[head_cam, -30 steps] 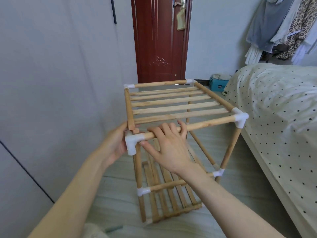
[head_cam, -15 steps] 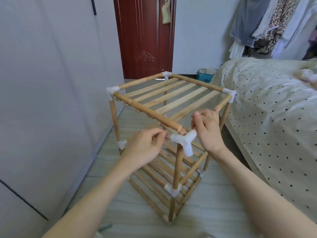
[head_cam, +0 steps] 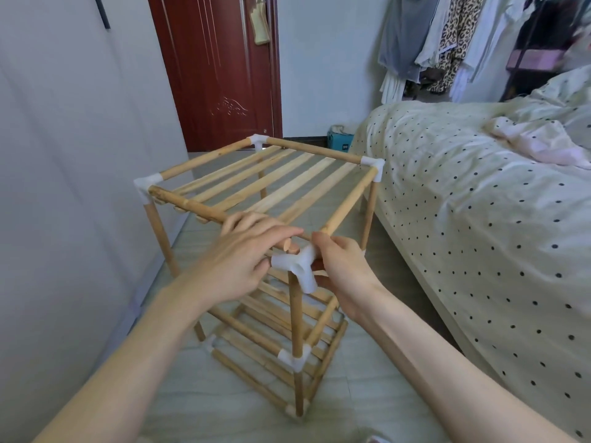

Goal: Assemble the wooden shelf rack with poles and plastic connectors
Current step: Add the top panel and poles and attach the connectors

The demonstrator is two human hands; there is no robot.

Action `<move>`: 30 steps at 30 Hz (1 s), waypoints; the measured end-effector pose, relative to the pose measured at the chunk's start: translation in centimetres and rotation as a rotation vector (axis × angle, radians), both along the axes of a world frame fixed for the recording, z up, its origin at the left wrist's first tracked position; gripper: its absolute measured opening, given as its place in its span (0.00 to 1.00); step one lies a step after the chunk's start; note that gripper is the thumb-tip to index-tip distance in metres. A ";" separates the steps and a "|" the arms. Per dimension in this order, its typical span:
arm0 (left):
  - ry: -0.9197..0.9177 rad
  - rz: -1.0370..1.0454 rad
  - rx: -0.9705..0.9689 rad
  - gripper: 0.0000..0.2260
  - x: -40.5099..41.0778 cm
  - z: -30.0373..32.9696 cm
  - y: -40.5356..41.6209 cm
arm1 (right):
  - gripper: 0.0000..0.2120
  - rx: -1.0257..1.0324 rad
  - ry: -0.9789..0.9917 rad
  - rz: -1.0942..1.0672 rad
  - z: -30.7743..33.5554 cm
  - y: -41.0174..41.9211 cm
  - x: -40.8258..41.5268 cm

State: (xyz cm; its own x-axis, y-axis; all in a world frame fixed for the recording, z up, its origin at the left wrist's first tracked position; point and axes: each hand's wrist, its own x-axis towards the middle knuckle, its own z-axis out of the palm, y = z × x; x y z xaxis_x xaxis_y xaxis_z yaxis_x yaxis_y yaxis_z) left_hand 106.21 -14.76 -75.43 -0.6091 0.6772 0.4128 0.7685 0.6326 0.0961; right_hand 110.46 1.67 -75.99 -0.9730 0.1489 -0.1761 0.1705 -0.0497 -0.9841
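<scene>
Rack [head_cam: 256,190], near corner: loose pole end [head_cam: 287,245] being gripped by left hand [head_cam: 246,251], connector [head_cam: 295,265] being pinched by right hand [head_cam: 343,266]; misalignment risks jamming, possibly unseating neighbouring joints.

Both hands [head_cam: 287,260] — rack's [head_cam: 262,187] loose corner connector [head_cam: 295,266]

A pale wall [head_cam: 64,155] runs along the left. Straight ahead stands a dark red door [head_cam: 217,75]. The floor [head_cam: 198,407] is light grey planks. On the right lies a bed [head_cam: 479,203] with a dotted cover; clothes [head_cam: 447,43] hang beyond it, and what may be a teal box [head_cam: 340,142] sits at its foot.
</scene>
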 end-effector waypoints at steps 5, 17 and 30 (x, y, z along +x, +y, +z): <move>-0.082 -0.037 0.045 0.27 0.0 0.4 0.4 | 0.10 0.056 -0.005 -0.077 0.4 0.3 -0.8; 0.122 -0.094 0.068 0.20 -0.7 0.4 4.0 | 0.09 -0.028 -0.021 -0.294 0.9 2.6 -1.7; 0.442 -0.102 0.124 0.20 -1.0 -1.1 5.2 | 0.09 -0.110 -0.016 -0.324 1.4 3.2 -1.2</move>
State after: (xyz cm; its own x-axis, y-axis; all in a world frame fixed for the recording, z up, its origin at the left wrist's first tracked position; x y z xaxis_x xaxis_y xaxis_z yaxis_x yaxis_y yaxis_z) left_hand 105.17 -9.59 -76.54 -0.2895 0.6535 0.6994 0.8106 0.5560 -0.1840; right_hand 109.30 4.84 -74.62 -0.8752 0.4291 -0.2233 0.1438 -0.2100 -0.9671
